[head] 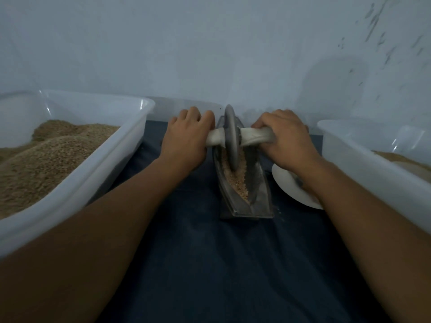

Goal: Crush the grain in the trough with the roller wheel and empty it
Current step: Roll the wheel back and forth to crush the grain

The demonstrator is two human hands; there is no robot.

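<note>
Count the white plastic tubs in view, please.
2. One tub stands left of the trough, heaped with grain. The other tub stands at the right, past the plate. The frame crops both.

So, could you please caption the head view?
Both hands grip the roller wheel over grain in the trough.

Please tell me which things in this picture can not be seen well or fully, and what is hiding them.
Head view, what cannot be made out:
- White plate: its contents, covered by the right hand and forearm.
- Right tub: cut off by the frame edge, so its fill is unclear.
- Left tub: cut off at the left edge.
- Trough far end: hidden behind the roller wheel.
- Handle ends: covered by the fingers of both hands.
</note>
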